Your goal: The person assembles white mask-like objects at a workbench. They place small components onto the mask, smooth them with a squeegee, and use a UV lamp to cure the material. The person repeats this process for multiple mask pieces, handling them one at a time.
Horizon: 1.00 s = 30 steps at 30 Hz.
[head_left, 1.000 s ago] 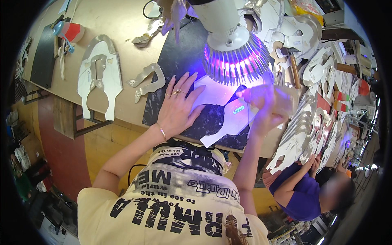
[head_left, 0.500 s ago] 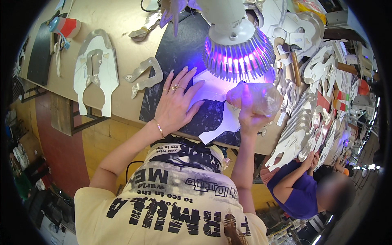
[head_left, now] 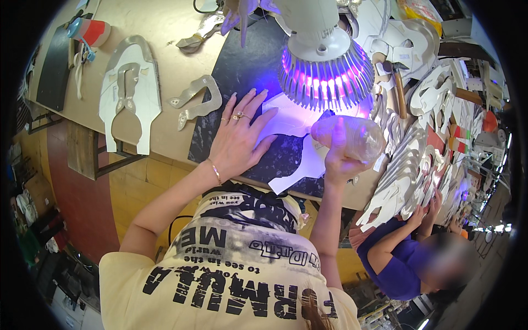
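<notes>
Left hand (head_left: 237,140): lies flat with fingers spread wide, palm down, pressing on the left part of the white cut-out sheet (head_left: 300,148); rings on two fingers, a thin bracelet at the wrist.
Right hand (head_left: 340,159): fingers curled tight around a clear plastic bottle (head_left: 352,137), held tipped on its side just above the right part of the sheet.
White cut-out sheet: lies on the dark marbled mat (head_left: 247,71), its near tail reaching toward the near edge of the table; the far part is lit violet.
Lamp (head_left: 322,60): a white ribbed lamp head hangs over the far end of the sheet, glowing violet and hiding what lies under it.
Table (head_left: 165,49): tan board top running left to right.
Left side: a large white template (head_left: 132,93) with a grey rim lies well left of the mat; a smaller grey curved piece (head_left: 195,102) lies between it and the mat.
Far left corner: a red and blue container (head_left: 91,32), beside a dark flat board (head_left: 55,66).
Right side: a hammer (head_left: 397,85) beside the lamp, and rows of white shaped pieces (head_left: 412,165) stacked overlapping along the right end.
Other person: a person in a purple top (head_left: 401,264) sits near right, one hand on the stacked pieces.
Labels: none that I can tell on the bottle.
</notes>
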Motion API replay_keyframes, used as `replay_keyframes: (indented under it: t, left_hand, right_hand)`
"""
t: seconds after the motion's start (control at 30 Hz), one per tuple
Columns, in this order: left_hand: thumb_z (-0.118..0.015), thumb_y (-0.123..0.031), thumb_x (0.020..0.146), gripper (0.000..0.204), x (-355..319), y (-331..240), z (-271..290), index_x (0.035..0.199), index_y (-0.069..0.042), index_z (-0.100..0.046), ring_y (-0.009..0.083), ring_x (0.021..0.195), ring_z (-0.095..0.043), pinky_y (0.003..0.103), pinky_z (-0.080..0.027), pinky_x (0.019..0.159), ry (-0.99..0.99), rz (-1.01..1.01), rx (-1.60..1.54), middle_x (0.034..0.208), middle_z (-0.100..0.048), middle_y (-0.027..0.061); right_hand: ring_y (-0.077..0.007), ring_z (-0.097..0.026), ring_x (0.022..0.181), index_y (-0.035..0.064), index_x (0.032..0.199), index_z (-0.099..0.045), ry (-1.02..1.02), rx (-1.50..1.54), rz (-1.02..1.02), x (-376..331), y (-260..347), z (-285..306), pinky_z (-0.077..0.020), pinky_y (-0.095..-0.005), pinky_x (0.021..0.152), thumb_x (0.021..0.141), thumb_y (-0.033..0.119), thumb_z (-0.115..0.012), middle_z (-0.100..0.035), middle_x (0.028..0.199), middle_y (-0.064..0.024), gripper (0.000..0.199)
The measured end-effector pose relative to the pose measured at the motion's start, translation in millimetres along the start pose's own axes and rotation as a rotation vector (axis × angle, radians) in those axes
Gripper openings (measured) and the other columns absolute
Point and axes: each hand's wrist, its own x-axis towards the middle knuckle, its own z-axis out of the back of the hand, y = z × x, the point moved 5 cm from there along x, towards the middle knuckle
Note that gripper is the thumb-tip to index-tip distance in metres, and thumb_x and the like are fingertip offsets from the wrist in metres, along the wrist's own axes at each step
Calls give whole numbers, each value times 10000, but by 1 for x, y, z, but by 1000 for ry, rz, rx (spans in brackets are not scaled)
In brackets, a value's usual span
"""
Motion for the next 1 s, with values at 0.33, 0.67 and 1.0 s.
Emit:
replay_keyframes:
  t: [0.33, 0.67, 1.0]
  left_hand:
    - [-674, -273, 884, 484, 0, 0, 0, 1316, -91, -557, 346, 1418, -337, 520, -186, 1193, 1, -1, -6, 1483, -413, 170]
    - [-675, -279, 879, 488, 0, 0, 0, 1314, -88, -561, 346, 1415, -340, 521, -183, 1193, -8, -10, 7, 1478, -415, 173]
    - [-673, -283, 876, 486, 0, -1, 0, 1305, -82, -566, 348, 1416, -334, 518, -181, 1194, -5, -12, 10, 1468, -421, 173]
  right_hand:
    - [-228, -603, 890, 2, 1094, -565, 64, 7, 5, -17, 7, -10, -488, -347, 799, 715, 225, -862, -587, 979, -99, 531]
    - [-151, -659, 831, -2, 1062, -618, -102, 226, -300, 8, -20, 9, -538, -299, 751, 855, 100, -756, -676, 955, -74, 268]
    - [-171, -660, 898, -1, 1191, -541, 33, 53, 21, 17, -4, -12, -545, -306, 819, 813, 113, -817, -643, 1076, -106, 482]
